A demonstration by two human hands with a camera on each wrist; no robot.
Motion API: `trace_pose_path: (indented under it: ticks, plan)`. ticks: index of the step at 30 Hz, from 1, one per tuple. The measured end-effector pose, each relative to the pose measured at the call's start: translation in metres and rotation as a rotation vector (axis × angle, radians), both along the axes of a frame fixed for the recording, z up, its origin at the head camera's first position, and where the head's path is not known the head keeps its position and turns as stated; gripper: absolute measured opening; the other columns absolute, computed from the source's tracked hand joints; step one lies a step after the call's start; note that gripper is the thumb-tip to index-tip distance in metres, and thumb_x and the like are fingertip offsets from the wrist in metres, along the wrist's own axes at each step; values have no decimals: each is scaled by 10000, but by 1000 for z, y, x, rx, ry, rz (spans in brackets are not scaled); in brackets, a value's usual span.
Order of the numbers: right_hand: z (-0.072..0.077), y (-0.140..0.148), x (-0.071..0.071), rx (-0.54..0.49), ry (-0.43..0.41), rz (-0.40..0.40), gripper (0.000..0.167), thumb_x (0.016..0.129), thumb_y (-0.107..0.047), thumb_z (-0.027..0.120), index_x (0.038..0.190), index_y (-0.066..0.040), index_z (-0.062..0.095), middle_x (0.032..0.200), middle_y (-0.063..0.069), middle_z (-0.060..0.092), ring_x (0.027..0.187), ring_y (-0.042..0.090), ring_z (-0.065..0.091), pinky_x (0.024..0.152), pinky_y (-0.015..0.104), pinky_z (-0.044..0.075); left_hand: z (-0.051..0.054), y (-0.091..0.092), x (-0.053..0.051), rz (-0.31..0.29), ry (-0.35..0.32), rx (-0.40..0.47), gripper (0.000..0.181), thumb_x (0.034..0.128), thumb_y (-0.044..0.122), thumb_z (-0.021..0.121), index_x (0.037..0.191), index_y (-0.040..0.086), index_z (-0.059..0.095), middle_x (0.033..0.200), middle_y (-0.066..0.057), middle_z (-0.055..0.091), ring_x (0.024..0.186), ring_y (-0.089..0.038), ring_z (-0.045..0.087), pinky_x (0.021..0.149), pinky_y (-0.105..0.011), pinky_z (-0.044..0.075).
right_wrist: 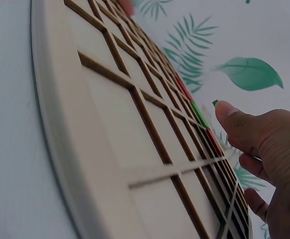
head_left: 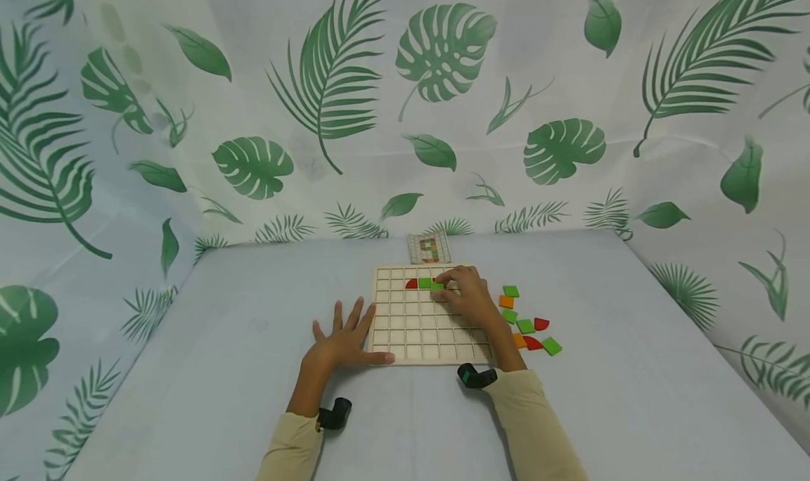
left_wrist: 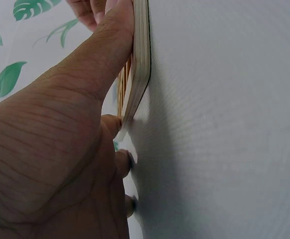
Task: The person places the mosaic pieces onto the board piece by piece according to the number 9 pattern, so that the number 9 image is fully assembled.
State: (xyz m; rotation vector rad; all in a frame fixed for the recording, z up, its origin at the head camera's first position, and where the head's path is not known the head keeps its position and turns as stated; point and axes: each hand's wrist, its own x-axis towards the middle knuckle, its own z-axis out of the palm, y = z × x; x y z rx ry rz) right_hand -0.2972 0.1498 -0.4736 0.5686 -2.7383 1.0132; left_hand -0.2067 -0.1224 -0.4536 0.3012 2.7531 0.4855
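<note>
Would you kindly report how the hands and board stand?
Right hand pinching green tile above board. Left hand touching board's near-left corner. Loose tiles right, not blocking.

Grid board (head_left: 418, 320): pale wood, square cells, lying flat at lower centre of the head frame; left hand (head_left: 342, 344) touches its near-left corner. Seated in one upper row: red quarter-round tile (head_left: 412, 284), green square tile (head_left: 425, 283), red tile (right_wrist: 214, 142). Held green tile (head_left: 437, 287): raised above the board, pinched by right hand (head_left: 467, 294). Loose tiles (head_left: 525, 326): green, orange, red, right of centre.
</note>
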Motion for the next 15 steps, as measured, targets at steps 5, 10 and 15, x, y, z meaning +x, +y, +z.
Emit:
trace_pose_path:
  ticks: [5, 10, 15]
  plan:
    - [2, -10, -1, 21, 45, 26, 269, 874, -276, 740, 1081, -105, 726, 1089, 105, 656, 1136, 347, 508, 887, 593, 403, 1, 0, 0, 0, 2, -4, 1080, 792, 712, 628, 1590, 211, 101, 1664, -82, -16, 1492, -449, -114, 1049, -800, 8]
    - [1, -19, -2, 50, 26, 19, 314, 861, -332, 749, 1089, -117, 734, 1077, 91, 657, 1108, 307, 514, 916, 579, 408, 2, 0, 0, -3, 0, 4, 1078, 793, 702, 636, 1590, 206, 105, 1663, -88, -10, 1490, -457, -111, 1046, -803, 9]
    - [-3, -26, -2, 29, 22, 12, 322, 851, -352, 759, 1081, -128, 741, 1104, 68, 665, 1131, 285, 504, 917, 571, 388, 3, 0, 0, -4, 4, -1, 1079, 792, 706, 634, 1590, 204, 107, 1663, -90, -7, 1489, -462, -105, 1044, -805, 15]
